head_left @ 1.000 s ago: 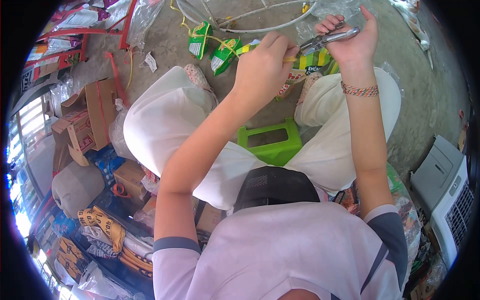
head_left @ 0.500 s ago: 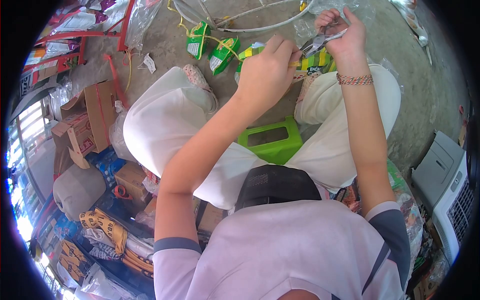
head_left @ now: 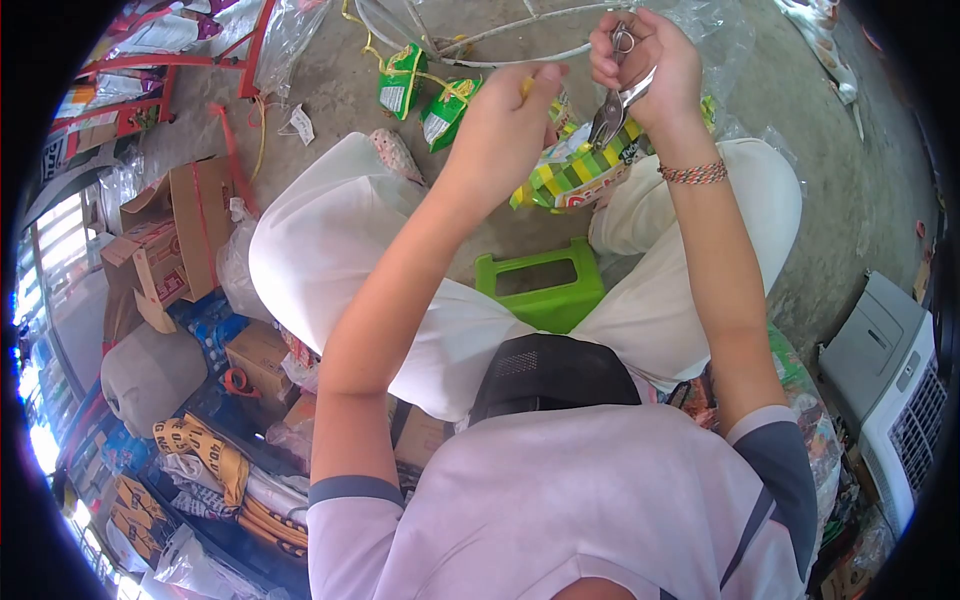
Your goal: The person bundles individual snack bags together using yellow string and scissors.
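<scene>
My left hand point(head_left: 505, 125) is closed in a pinch, with a bit of yellow string point(head_left: 527, 87) showing at its fingertips. My right hand point(head_left: 660, 75) grips a silver plier-like tool point(head_left: 612, 115), its jaws pointing down and a metal ring at the upper end. Just below both hands is a green-and-yellow checkered snack packet point(head_left: 575, 180), partly covered by the left hand and the tool. Two green packets point(head_left: 402, 82) tied along yellow string sit on the floor, left of and beyond my left hand.
A green plastic stool point(head_left: 540, 300) stands between my legs. White metal tubing point(head_left: 470, 50) lies ahead. Cardboard boxes point(head_left: 195, 220) and a red rack point(head_left: 160, 68) are at left. A grey-and-white appliance point(head_left: 880, 350) with a grille is at right.
Both hands have moved left, and the gap between them has widened. The tool has swung jaws-down, away from the left hand. More of the checkered packet shows below.
</scene>
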The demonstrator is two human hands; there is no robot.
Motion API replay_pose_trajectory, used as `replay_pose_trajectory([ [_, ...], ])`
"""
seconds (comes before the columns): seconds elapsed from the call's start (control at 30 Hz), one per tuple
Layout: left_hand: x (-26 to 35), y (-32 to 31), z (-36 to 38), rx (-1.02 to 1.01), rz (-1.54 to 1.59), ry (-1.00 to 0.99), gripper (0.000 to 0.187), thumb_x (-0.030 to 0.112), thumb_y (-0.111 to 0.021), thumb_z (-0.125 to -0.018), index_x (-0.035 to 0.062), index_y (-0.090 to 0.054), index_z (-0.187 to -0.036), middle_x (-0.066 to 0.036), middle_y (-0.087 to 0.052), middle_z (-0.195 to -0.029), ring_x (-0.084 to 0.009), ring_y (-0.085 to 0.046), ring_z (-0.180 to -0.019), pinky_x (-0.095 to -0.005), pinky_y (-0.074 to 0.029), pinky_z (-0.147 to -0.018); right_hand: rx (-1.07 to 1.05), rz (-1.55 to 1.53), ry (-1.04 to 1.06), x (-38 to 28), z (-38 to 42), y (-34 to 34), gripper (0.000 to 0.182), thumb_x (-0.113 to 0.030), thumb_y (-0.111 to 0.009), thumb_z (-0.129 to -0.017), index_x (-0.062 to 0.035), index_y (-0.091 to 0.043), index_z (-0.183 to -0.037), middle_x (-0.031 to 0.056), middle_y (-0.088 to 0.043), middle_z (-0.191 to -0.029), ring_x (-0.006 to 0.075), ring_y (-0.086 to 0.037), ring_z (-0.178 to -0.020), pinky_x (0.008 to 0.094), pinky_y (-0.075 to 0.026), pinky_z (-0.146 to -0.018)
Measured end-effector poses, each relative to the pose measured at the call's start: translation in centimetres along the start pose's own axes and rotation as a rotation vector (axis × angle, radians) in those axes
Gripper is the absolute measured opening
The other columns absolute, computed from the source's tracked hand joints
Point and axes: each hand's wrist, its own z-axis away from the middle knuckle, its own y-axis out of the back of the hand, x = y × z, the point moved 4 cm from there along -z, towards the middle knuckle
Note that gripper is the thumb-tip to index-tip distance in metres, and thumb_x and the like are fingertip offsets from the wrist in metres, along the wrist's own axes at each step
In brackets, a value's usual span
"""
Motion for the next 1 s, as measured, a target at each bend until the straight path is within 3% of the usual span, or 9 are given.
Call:
replay_pose_trajectory([
  [0.1,-0.1,0.4,-0.9,0.151,-0.196,-0.253,0.051,0.039,-0.061,-0.096,-0.0002,-0.057,-0.129,-0.007,-0.062,-0.109,-0.0078,-0.056,-0.078,-0.0243,-0.047,-0.075,0.085,0.171,-0.024,-0.3,-0.5,1.1,0.034,-0.029,-0.036,-0.098,-0.0035,-0.053,-0.083,0.0121,-0.058,-0.079,0.0221,-0.054,-0.07,0.0328,-0.042,-0.063],
  [0.3,-0.1,-1.8,-1.3,0.115,-0.16,-0.36,0.1,0.053,-0.083,-0.07,-0.008,-0.042,-0.137,-0.015,-0.058,-0.121,-0.0194,-0.058,-0.103,-0.0317,-0.048,-0.089,0.081,0.229,-0.019,1.0,0.0,0.9,0.034,-0.03,-0.037,-0.097,-0.0038,-0.057,-0.088,0.013,-0.065,-0.086,0.0222,-0.062,-0.079,0.0349,-0.048,-0.069],
  [0.4,-0.9,-2.7,-1.8,-0.007,-0.096,-0.185,0.111,0.056,-0.085,-0.066,-0.0126,-0.035,-0.137,-0.022,-0.053,-0.125,-0.0263,-0.054,-0.116,-0.0354,-0.048,-0.093,0.148,0.211,-0.04,1.4,-0.1,1.4,0.033,-0.03,-0.038,-0.096,-0.0038,-0.057,-0.088,0.0095,-0.063,-0.086,0.0196,-0.059,-0.078,0.0341,-0.047,-0.07],
  [0.5,-0.4,-3.0,-1.5,0.043,0.033,-0.162,0.12,0.059,-0.088,-0.056,-0.0166,-0.036,-0.132,-0.025,-0.051,-0.122,-0.0312,-0.055,-0.116,-0.0372,-0.048,-0.095,0.087,0.122,-0.035,1.9,0.1,1.0,0.034,-0.031,-0.038,-0.098,-0.004,-0.056,-0.088,0.006,-0.059,-0.083,0.017,-0.055,-0.076,0.0315,-0.046,-0.071],
  [0.6,-0.1,-3.2,-1.6,0.107,0.048,-0.156,0.133,0.063,-0.087,-0.054,-0.0198,-0.024,-0.137,-0.026,-0.051,-0.121,-0.0308,-0.056,-0.115,-0.0358,-0.05,-0.092,0.096,0.261,-0.001,2.4,0.3,0.0,0.036,-0.033,-0.039,-0.099,-0.0045,-0.056,-0.086,0.0033,-0.056,-0.08,0.0152,-0.052,-0.074,0.0293,-0.044,-0.072],
  [0.7,-0.1,-3.2,-1.7,0.232,-0.127,-0.211,0.119,0.058,-0.087,-0.057,-0.0174,-0.029,-0.13,-0.026,-0.055,-0.113,-0.0306,-0.061,-0.108,-0.0352,-0.052,-0.088,0.086,0.179,-0.032,4.2,-0.1,0.3,0.038,-0.036,-0.04,-0.1,-0.005,-0.055,-0.084,0.0025,-0.056,-0.08,0.0143,-0.052,-0.076,0.0283,-0.044,-0.073],
  [0.9,0.4,-3.4,-1.5,0.204,-0.157,-0.134,0.09,0.048,-0.082,-0.065,-0.0116,-0.037,-0.115,-0.022,-0.058,-0.107,-0.0246,-0.062,-0.095,-0.0329,-0.052,-0.084,0.127,0.299,0.099,4.4,-0.3,-0.1,0.04,-0.036,-0.039,-0.1,-0.0048,-0.055,-0.081,0.0025,-0.056,-0.08,0.0126,-0.052,-0.078,0.0269,-0.043,-0.074],
  [1.0,0.8,-3.4,-1.4,0.216,-0.108,-0.128,0.09,0.046,-0.083,-0.06,-0.0097,-0.037,-0.113,-0.024,-0.058,-0.104,-0.0311,-0.064,-0.098,-0.0368,-0.053,-0.083,0.124,0.305,0.134,4.1,-0.1,-0.6,0.04,-0.036,-0.039,-0.1,-0.0044,-0.055,-0.081,0.0029,-0.056,-0.08,0.0131,-0.052,-0.078,0.0274,-0.043,-0.074],
])
